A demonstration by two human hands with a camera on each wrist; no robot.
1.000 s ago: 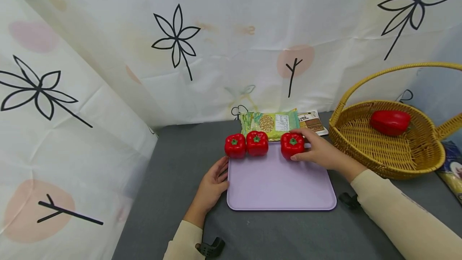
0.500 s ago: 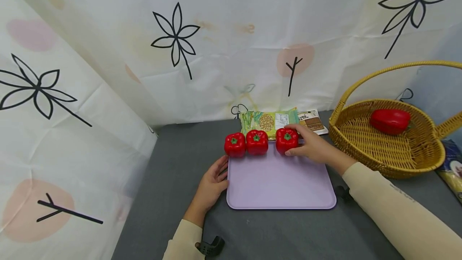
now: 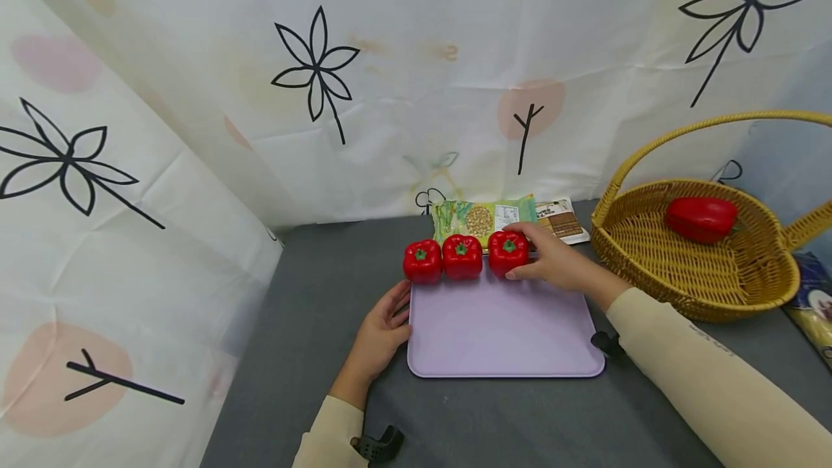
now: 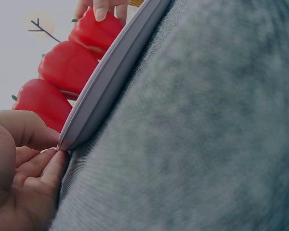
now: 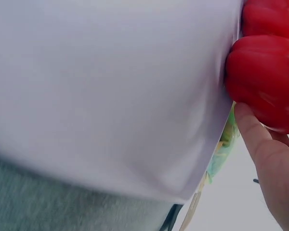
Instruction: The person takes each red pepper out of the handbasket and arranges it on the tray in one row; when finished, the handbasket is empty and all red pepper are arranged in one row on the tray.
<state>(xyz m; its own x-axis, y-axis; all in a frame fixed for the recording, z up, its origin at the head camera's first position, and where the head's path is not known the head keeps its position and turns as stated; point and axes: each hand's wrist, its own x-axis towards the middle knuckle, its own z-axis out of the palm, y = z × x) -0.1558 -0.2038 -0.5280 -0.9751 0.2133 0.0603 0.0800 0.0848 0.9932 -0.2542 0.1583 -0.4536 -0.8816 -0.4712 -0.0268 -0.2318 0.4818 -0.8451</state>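
Note:
Three red bell peppers stand in a row along the far edge of the lilac tray (image 3: pixel 503 338): a left one (image 3: pixel 422 261), a middle one (image 3: pixel 462 257) and a right one (image 3: pixel 508 253). My right hand (image 3: pixel 552 258) grips the right pepper between thumb and fingers; the right wrist view shows this pepper (image 5: pixel 265 82) close up in the hand (image 5: pixel 279 168). At the tray's left edge is my left hand (image 3: pixel 382 331). In the left wrist view its thumb and fingers (image 4: pixel 33 168) pinch the tray's rim (image 4: pixel 94 103) at the corner.
A yellow wicker basket (image 3: pixel 702 280) with a red pepper (image 3: pixel 702 219) lying inside stands at the right. Behind the peppers lie a green packet (image 3: pixel 481 218) and a brown-and-white packet (image 3: pixel 560 219). Another packet (image 3: pixel 812 295) lies at the far right, beside the basket.
My right hand has moved left with the right pepper, bringing it close to the middle one. The left hand stays at the tray's edge.

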